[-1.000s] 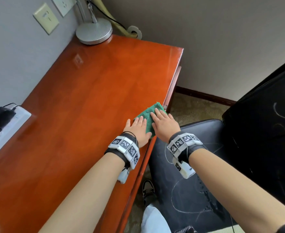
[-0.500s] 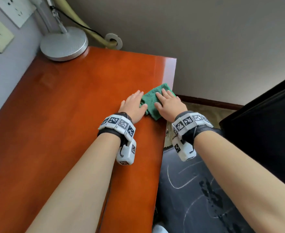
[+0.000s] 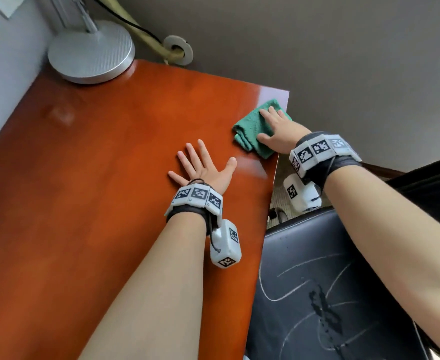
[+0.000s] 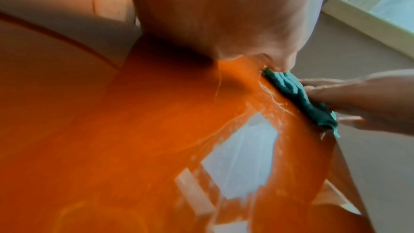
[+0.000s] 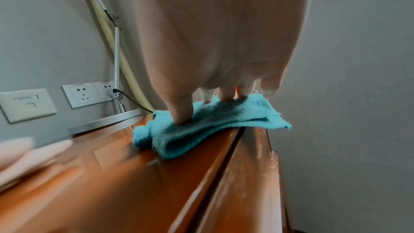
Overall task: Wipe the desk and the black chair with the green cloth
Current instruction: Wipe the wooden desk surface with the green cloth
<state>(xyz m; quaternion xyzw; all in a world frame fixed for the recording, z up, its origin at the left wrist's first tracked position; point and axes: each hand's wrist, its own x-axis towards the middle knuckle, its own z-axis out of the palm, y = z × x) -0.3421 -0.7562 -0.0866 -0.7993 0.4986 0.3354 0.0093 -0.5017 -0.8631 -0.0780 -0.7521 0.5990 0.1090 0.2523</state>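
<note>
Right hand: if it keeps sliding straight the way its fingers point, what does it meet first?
Probably nothing on the desk. The right hand presses the green cloth near the far corner, fingers aimed at that edge; beyond lies open air, then the grey wall, depth unclear.

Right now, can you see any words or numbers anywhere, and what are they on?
None can be read.
Wrist bands: black-and-white square code patterns, no letters.
Wall sockets: only plug holes; tiny marks above them are too small to read.
Black chair: pale scribbled lines, not words.
Desk, green cloth, lamp base: no writing.
</note>
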